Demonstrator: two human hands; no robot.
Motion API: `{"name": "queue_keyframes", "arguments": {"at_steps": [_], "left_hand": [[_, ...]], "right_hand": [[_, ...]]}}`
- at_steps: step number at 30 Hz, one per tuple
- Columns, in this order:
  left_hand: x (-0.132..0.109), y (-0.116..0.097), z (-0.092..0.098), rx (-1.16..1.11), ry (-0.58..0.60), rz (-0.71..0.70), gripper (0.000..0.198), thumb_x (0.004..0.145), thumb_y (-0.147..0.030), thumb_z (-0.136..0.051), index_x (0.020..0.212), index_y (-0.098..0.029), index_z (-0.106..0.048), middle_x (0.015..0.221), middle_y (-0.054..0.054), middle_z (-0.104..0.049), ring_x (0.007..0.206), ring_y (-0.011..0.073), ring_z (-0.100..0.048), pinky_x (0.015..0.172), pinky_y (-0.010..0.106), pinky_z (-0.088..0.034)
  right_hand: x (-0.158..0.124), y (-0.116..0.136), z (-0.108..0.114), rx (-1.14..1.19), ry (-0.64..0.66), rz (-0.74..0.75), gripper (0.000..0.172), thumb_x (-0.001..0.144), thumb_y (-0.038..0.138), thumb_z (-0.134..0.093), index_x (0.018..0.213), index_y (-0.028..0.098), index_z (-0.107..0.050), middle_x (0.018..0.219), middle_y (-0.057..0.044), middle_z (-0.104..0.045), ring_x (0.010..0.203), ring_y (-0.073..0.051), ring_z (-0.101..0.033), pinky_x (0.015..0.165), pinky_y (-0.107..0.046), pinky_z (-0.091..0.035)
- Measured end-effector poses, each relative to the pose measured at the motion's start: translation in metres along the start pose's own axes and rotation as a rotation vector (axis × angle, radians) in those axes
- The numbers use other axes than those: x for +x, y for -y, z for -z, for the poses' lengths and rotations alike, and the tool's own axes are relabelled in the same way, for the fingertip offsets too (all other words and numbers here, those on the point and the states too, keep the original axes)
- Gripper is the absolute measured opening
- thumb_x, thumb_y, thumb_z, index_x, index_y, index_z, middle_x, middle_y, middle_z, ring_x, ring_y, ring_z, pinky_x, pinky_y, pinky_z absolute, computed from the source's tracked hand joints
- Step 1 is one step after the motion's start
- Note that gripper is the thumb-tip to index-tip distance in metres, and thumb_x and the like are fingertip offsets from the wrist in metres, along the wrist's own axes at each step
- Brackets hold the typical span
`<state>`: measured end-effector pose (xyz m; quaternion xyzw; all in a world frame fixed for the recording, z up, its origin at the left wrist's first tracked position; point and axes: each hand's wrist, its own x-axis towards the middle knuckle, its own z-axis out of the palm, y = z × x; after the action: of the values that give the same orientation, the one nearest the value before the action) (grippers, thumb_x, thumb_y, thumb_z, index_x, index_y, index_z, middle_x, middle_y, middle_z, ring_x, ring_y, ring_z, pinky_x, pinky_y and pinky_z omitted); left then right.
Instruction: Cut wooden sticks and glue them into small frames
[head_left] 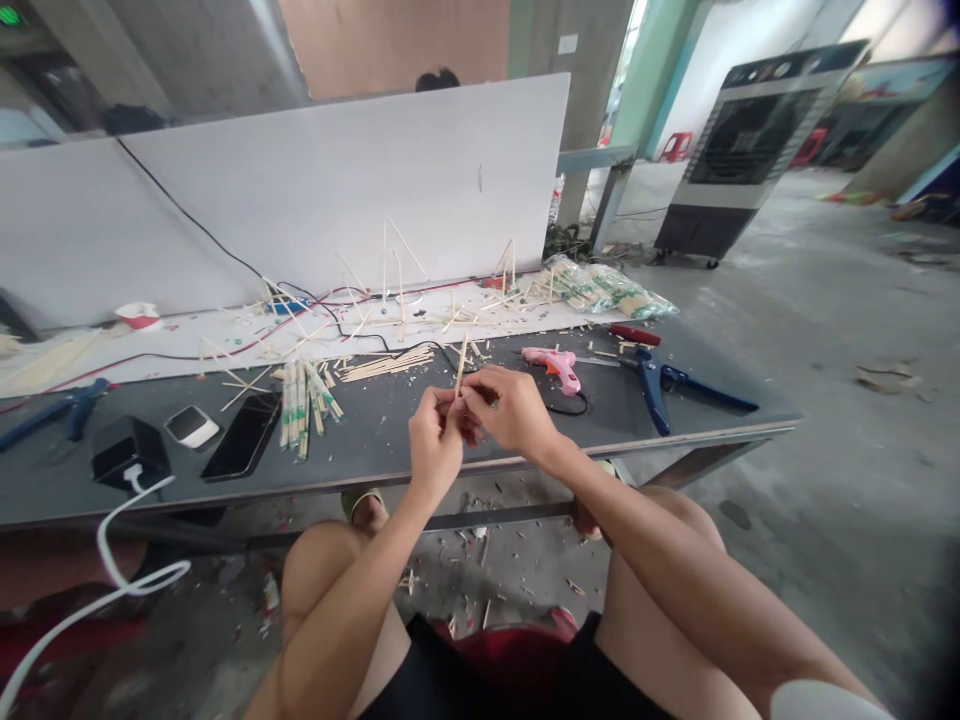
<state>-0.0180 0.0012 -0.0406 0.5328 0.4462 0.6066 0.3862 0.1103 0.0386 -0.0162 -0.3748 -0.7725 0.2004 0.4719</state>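
Above the table's front edge, my left hand (437, 437) is closed round the lower part of a thin wooden stick (461, 362), which points upward. The fingers of my right hand (511, 408) pinch at the same stick near its lower end, touching my left fingertips. What lies between the fingertips is partly hidden. Just beyond my hands lies a pile of bare wooden sticks (388, 363). To their left are wrapped chopsticks (301, 405) in green-printed sleeves. A pink glue gun (553, 368) rests to the right of my right hand.
Blue-handled pliers (654, 390) lie at the right, a red-handled tool (634, 335) behind them. Bagged chopsticks (607, 288) sit at the back. Left are a phone (244, 436), a white-topped device (193, 427), a black charger (130, 450) with white cable and blue pliers (73, 408). A white board (337, 190) stands behind.
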Motion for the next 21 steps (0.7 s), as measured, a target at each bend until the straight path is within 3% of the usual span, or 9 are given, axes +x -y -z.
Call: {"name": "queue_keyframes", "arguments": {"at_steps": [12,17,21], "left_hand": [[-0.011,0.000,0.005,-0.026,0.038,0.015,0.028,0.093,-0.047,-0.061,0.086,-0.022,-0.049,0.050,-0.006,-0.056,0.035,0.0101,-0.049,0.037,0.020,-0.040],[-0.013,-0.003,0.001,-0.143,0.099,0.073,0.027,0.092,-0.044,-0.062,0.086,-0.021,-0.049,0.050,-0.006,-0.055,0.035,0.0091,-0.049,0.035,0.020,-0.040],[-0.010,-0.001,-0.002,-0.289,0.110,0.095,0.032,0.091,-0.048,-0.063,0.087,-0.020,-0.049,0.056,-0.005,-0.058,0.039,0.0095,-0.053,0.036,0.020,-0.041]], "right_hand": [[-0.011,0.003,-0.006,0.027,-0.078,0.056,0.013,0.080,0.014,-0.055,0.074,0.019,-0.066,0.073,-0.002,-0.065,0.062,-0.012,-0.056,0.062,-0.025,-0.045],[-0.013,0.005,-0.003,0.039,-0.103,0.002,0.012,0.076,0.012,-0.058,0.073,0.019,-0.066,0.072,-0.001,-0.066,0.062,-0.013,-0.057,0.061,-0.025,-0.046],[-0.010,0.007,0.004,0.152,-0.055,-0.040,0.015,0.083,0.017,-0.057,0.082,0.018,-0.072,0.074,-0.003,-0.066,0.061,-0.012,-0.059,0.061,-0.026,-0.049]]}}
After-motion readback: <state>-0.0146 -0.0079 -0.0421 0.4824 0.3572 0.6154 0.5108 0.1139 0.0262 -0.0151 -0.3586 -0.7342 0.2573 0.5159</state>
